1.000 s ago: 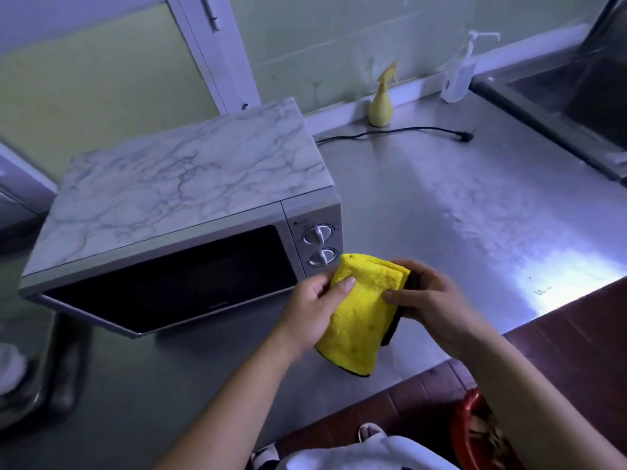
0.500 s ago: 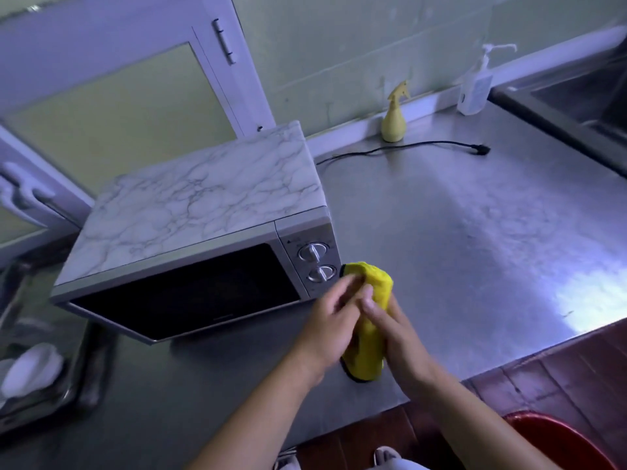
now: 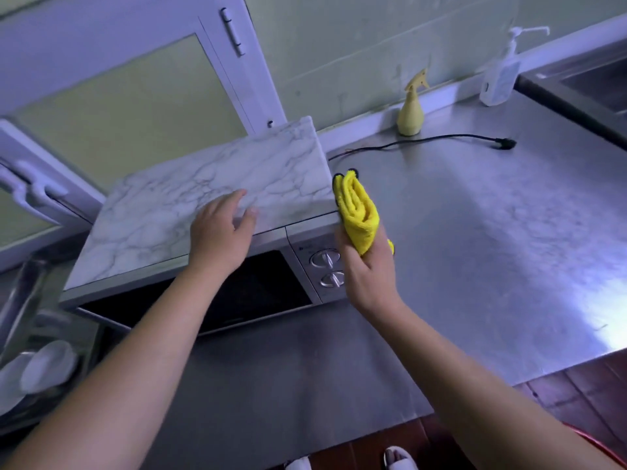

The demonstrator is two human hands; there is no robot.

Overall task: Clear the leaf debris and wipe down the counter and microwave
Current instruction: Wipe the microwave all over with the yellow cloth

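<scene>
From my head camera, looking down: my left hand (image 3: 220, 228) lies flat on the marble-patterned top of the microwave (image 3: 163, 215), near its front edge, fingers loosely spread and holding nothing. My right hand (image 3: 368, 269) is apart from it, raised at the microwave's front right corner, fingers curled round a folded yellow cloth (image 3: 356, 212). The cloth stands up out of my grip right beside the top's right edge; whether it touches the edge I cannot tell. Two dials (image 3: 325, 258) show just left of my right hand. The microwave sits on a steel counter (image 3: 492, 266). At the back wall stand a yellow spray bottle (image 3: 411, 110) and a clear pump bottle (image 3: 500, 76), well apart. A black cord (image 3: 424, 140) trails across the counter from behind the microwave, its plug lying loose.
</scene>
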